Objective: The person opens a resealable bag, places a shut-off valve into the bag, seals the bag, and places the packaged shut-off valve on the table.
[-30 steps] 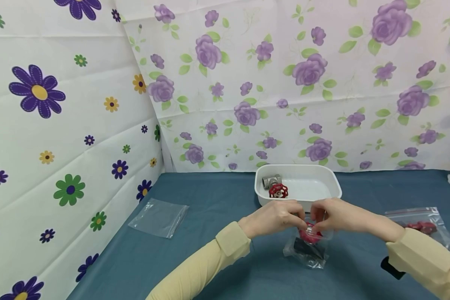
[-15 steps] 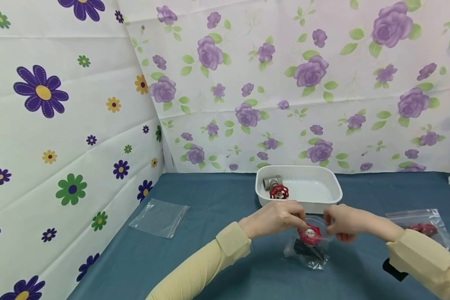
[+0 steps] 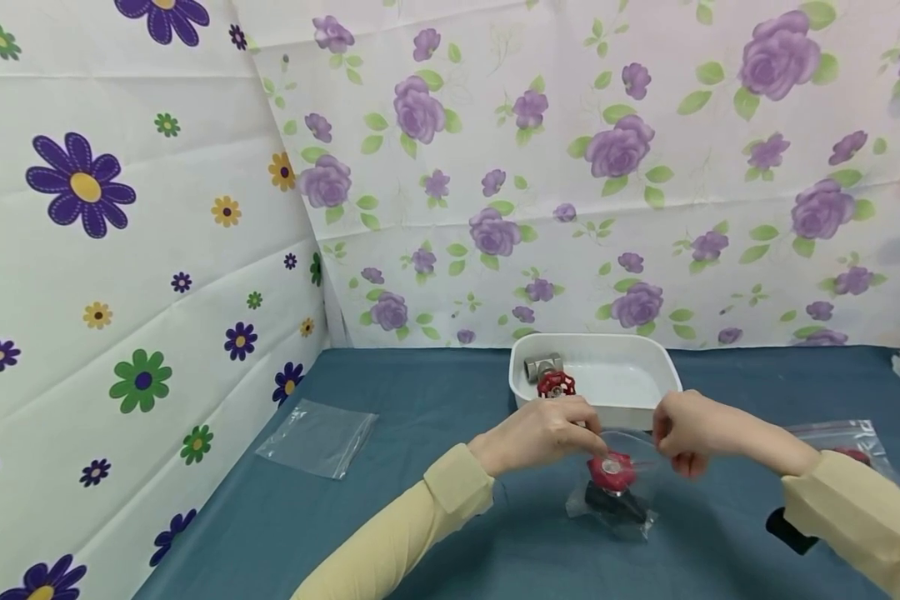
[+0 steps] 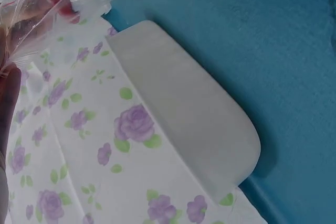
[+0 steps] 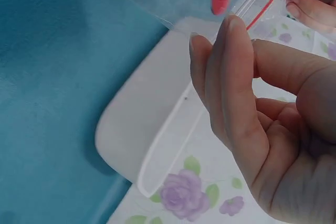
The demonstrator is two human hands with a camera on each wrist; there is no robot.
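Observation:
In the head view a clear zip bag (image 3: 640,490) hangs between both hands, in front of the white tray. Through its plastic show a red handwheel (image 3: 611,471) and a dark piece (image 3: 613,502) below it. My left hand (image 3: 543,432) pinches the bag's upper left edge between thumb and fingers. At the opposite upper edge, my right hand (image 3: 708,427) pinches the bag with its fingertips. The right wrist view has the bag's red zip strip (image 5: 270,4) stretched between the two hands. Only part of the left hand shows in the left wrist view.
The white tray (image 3: 641,417) stands at the back, holding a metal valve (image 3: 543,367) with a red handwheel. A flat clear bag (image 3: 318,437) lies at left. Another zip bag (image 3: 840,432) with a red part lies at right, partly behind the right forearm.
My right hand let go near the handwheel, moved right, and now grips the bag's right edge. The bag's top is spread wider; the left hand has stayed nearly in place.

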